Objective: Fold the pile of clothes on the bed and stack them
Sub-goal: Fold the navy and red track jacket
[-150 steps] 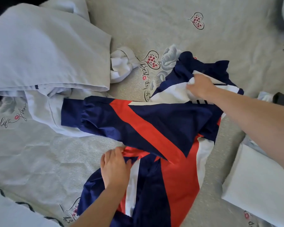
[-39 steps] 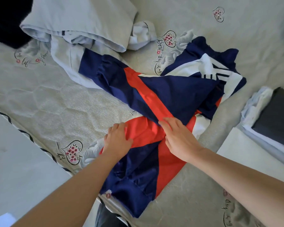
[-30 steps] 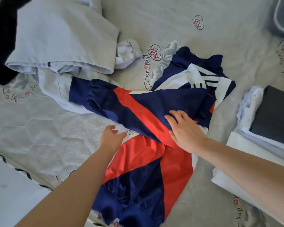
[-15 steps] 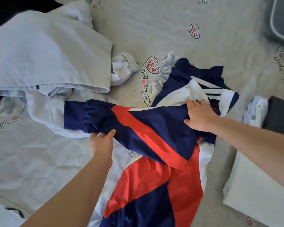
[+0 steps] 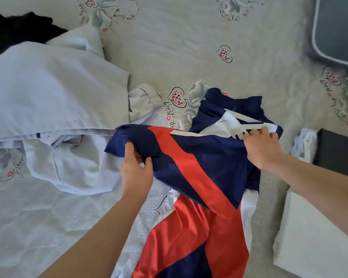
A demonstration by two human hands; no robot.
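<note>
Navy, red and white jacket lay mid-bed on the printed bedspread, body running from the white-striped chest panel down toward the camera edge. Landmark for everything below: that jacket.

Left hand gripped the jacket's navy sleeve cuff; thumb and fingers curled round the fabric edge, cuff lifted slightly off the bed. Sleeve lay folded across the jacket's front, red diagonal stripe running over it.

Right hand sat on the jacket's far right shoulder area, by the white striped panel. Fingers bent at the fabric; couldn't tell if it was pinching cloth or just pressing down.

Left of the jacket: pale blue garment, unfolded, large, touching the held cuff end. A white bunched piece sat just past the jacket's sleeve, beside that pale garment. Further left, beyond the pale garment: something black at the frame corner.

Right of the jacket: folded white item, near the jacket's hem side. Above that, a dark folded piece on light folded cloth, apart from the jacket. Far right past the jacket: grey object with pale edging, partly cut off.
</note>
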